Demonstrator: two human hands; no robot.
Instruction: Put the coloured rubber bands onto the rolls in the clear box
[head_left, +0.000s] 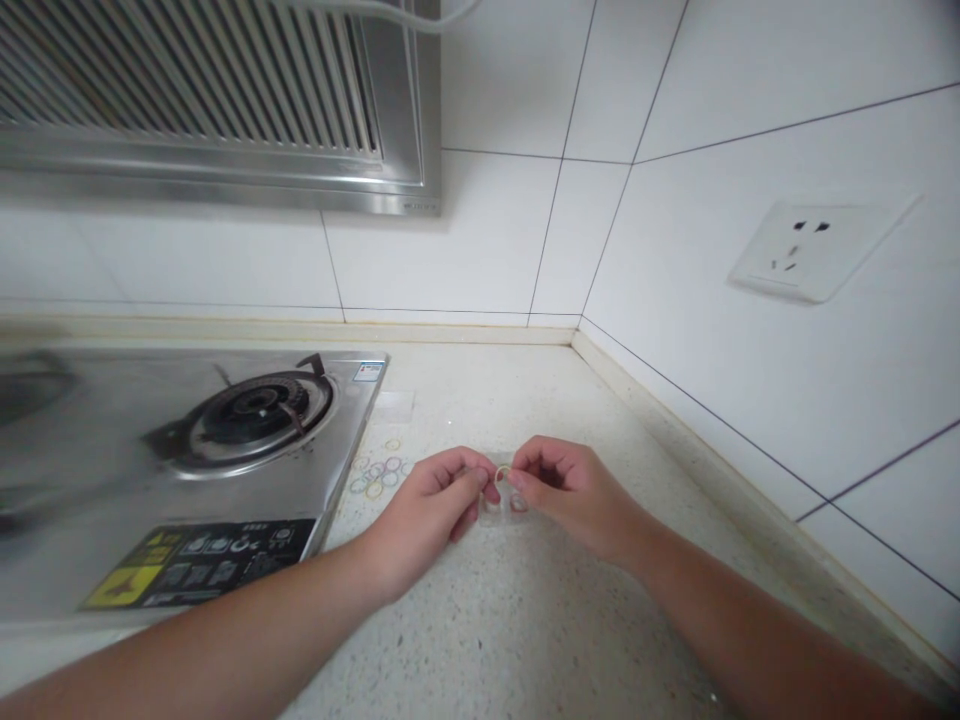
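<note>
A thin yellow ring-shaped band (503,470) is pinched between the fingertips of my right hand (566,485). Closed fingers of my left hand (442,490) meet the other side of the band, and both hands appear to grip it. Just beneath the fingertips lies a small clear plastic case (495,517), partly covered by the hands. Inside it a reddish band (518,503) shows. Left of my left hand, several thin coloured bands (375,478) lie loosely grouped on the speckled counter (480,630); their material is too small to make out.
At the left is a steel gas stove (225,510) with a burner (259,410). A range hood (225,110) hangs above it. A clear flat piece (394,406) rests beside the stove's edge. Tiled walls meet behind the counter, with a socket (814,245) on the right.
</note>
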